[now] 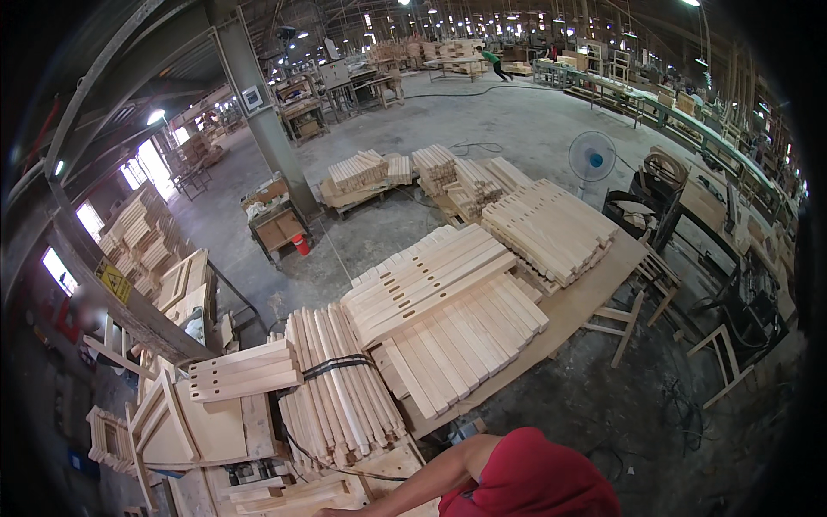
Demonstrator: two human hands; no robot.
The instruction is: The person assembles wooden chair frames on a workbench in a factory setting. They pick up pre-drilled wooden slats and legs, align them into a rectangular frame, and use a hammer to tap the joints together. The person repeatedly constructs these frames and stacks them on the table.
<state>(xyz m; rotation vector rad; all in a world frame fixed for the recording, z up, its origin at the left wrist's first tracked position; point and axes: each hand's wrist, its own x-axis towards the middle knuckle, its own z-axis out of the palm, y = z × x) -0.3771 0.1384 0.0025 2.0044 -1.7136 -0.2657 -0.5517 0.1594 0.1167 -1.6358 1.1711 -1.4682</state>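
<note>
Bare arm reaching over cut wood pieces at the bottom edge.

At 6 o'clock the left hand (332,512) touches the flat wood offcuts (293,495) at the frame's edge; its grip cannot be told, and the right hand is out of view. Just beyond, toward 7 o'clock, lies a strapped bundle of wooden rails (340,392). At the centre sit stacks of slotted boards (431,280) on a plywood pallet (577,302). Toward 1 o'clock stands a blue fan (592,158).

left forearm (413,482) reaches over wood pieces (293,495) at lower edge; strapped bundle of slats (340,388) just beyond.
</note>
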